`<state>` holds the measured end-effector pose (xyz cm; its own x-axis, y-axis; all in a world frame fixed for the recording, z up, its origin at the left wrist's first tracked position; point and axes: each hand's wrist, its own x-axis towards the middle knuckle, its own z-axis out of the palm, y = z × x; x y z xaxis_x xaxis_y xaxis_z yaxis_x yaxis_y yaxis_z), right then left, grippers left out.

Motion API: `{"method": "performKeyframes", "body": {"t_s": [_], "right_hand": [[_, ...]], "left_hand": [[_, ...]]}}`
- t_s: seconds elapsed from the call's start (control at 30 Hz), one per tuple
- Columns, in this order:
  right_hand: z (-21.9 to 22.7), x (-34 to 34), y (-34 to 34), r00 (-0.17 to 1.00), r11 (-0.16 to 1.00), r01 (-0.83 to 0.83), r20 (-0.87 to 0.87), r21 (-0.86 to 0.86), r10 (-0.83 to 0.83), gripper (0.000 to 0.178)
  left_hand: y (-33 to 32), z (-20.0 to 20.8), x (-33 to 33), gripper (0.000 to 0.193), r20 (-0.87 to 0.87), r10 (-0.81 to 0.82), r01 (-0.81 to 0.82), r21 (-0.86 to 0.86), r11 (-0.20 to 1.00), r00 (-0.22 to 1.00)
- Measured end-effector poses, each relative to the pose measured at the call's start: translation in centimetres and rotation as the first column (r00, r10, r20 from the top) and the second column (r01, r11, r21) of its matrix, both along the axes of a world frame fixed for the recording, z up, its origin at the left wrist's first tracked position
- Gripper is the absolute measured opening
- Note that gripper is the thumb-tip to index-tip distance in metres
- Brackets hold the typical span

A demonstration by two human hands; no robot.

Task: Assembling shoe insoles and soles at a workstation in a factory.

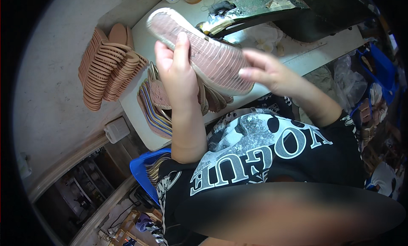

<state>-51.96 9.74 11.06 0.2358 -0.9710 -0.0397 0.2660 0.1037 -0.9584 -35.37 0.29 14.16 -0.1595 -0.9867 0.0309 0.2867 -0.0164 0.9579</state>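
I hold up a pinkish-brown shoe sole (pixel 219 61) with a pale rim and many light thread lines running across its wider part. My left hand (pixel 176 69) grips its near edge towards the narrow end, with the thumb lying on its face. At the wide end my right hand (pixel 267 74), slightly blurred, pinches the edge between thumb and fingers. Below the held sole, behind my left forearm, a pile of similar soles (pixel 154 103) lies on the white table (pixel 151 133); my arm hides part of it.
A dark green sewing machine (pixel 263 10) stands just beyond the sole. Stacked tan soles (pixel 111 69) are at the table's left, against the wall. A blue bin (pixel 140 167) with more soles sits below. Clear plastic bags (pixel 348 78) and a blue container (pixel 380 65) are at right.
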Motion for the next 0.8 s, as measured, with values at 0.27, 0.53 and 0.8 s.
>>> {"method": "performKeyframes", "body": {"t_s": [0.27,0.53,0.8], "right_hand": [[-0.3,1.0,1.6,0.975,0.987,0.07,0.201,0.148,-0.099,0.034],[-0.6,1.0,-3.6,0.971,0.979,0.194,0.126,0.063,-0.201,0.03],[2.2,5.5,0.6,0.978,0.997,-0.08,0.195,-0.004,0.079,0.023]], "left_hand": [[-4.6,-2.3,-0.5,0.035,0.652,0.184,0.009,-0.281,0.96,0.735],[-11.5,-1.9,-1.3,0.046,0.745,-0.043,0.069,-0.003,0.998,0.665],[-1.7,3.5,13.5,0.043,0.627,0.112,0.016,-0.196,0.981,0.771]]}}
